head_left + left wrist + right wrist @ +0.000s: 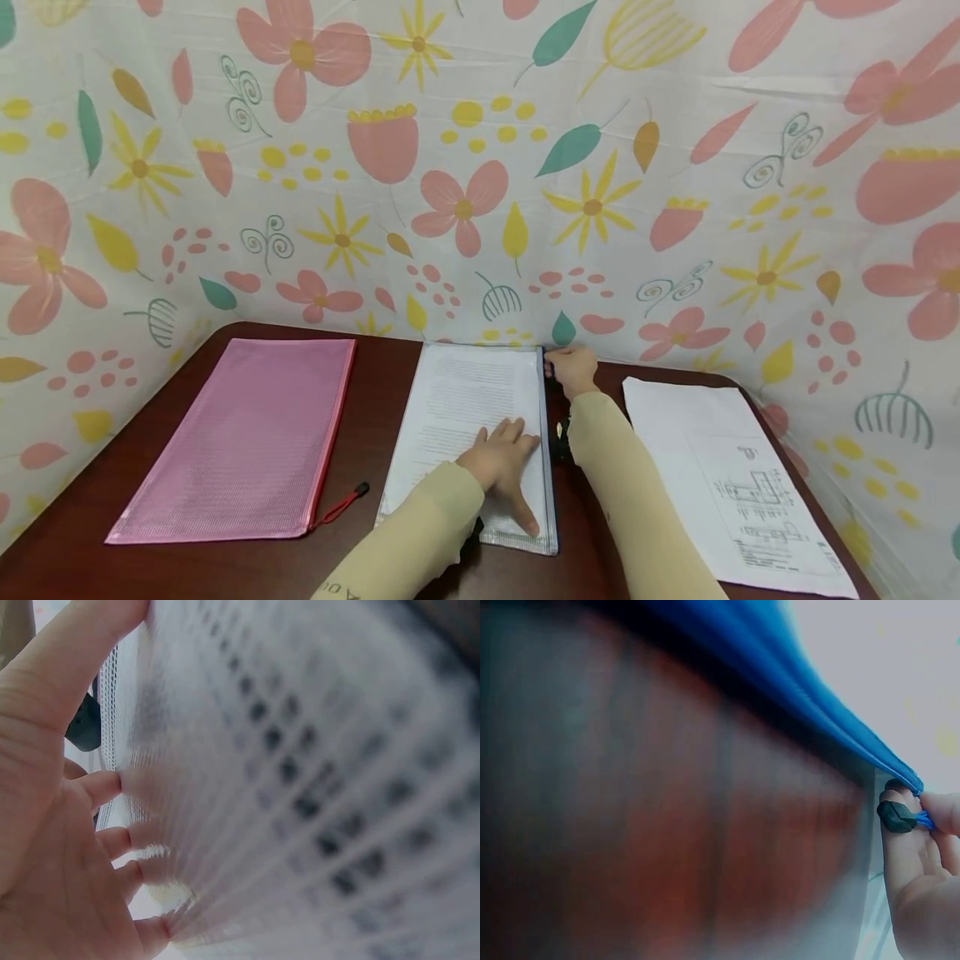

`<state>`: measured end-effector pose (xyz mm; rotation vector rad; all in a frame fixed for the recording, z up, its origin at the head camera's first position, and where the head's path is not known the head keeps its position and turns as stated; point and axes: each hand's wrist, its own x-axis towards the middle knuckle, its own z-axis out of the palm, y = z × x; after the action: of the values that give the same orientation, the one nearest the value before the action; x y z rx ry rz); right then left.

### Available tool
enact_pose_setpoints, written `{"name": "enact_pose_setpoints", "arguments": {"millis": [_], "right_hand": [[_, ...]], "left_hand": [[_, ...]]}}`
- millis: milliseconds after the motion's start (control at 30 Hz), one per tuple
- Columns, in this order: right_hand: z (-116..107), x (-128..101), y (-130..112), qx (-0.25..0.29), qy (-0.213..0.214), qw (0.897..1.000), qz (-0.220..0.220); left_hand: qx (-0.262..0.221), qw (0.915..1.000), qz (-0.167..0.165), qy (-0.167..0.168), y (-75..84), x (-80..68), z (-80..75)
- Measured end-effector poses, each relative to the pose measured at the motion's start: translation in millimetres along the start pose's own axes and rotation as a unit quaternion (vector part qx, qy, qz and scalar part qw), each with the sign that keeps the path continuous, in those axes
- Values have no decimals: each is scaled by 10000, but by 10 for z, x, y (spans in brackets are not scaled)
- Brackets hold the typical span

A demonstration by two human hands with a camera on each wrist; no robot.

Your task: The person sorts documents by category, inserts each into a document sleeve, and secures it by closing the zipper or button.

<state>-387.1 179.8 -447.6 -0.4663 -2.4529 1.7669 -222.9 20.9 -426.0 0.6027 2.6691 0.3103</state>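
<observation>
A clear mesh zip pouch [405, 483] with printed sheets inside lies flat at the middle of the table. Its blue zipper edge [547, 450] runs along the right side. My left hand [504, 467] rests with fingers spread on the pouch's lower right part; in the left wrist view its fingertips [112, 841] touch the ribbed mesh. At the far right corner, my right hand [573, 371] pinches the zipper pull, a blue cord [924, 820] with a black end [897, 816], right by the end of the zipper.
To the left lies a pink mesh zip pouch [247, 433], its red pull cord [341, 507] trailing toward the middle. White sheets with a technical drawing [735, 475] lie at the right. A flower-patterned cloth [465, 108] hangs behind the dark wooden table [378, 408].
</observation>
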Motion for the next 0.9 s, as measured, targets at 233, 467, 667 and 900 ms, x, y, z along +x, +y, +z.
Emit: {"name": "enact_pose_setpoints", "arguments": {"millis": [233,467,667,900], "right_hand": [[1,62,-18,75,30,9999,-77],[12,90,-22,-53,-56,9995,-299],[-54,80,-42,-175,-295,9994,-82],[-180,16,-72,-253,-876,9958,75]], "left_hand": [[-53,9999,78,63,-11,17,13],[-80,10000,49,17,1,-18,22],[-80,9999,114,16,19,-41,20],[-51,10000,71,13,11,-27,-9]]}}
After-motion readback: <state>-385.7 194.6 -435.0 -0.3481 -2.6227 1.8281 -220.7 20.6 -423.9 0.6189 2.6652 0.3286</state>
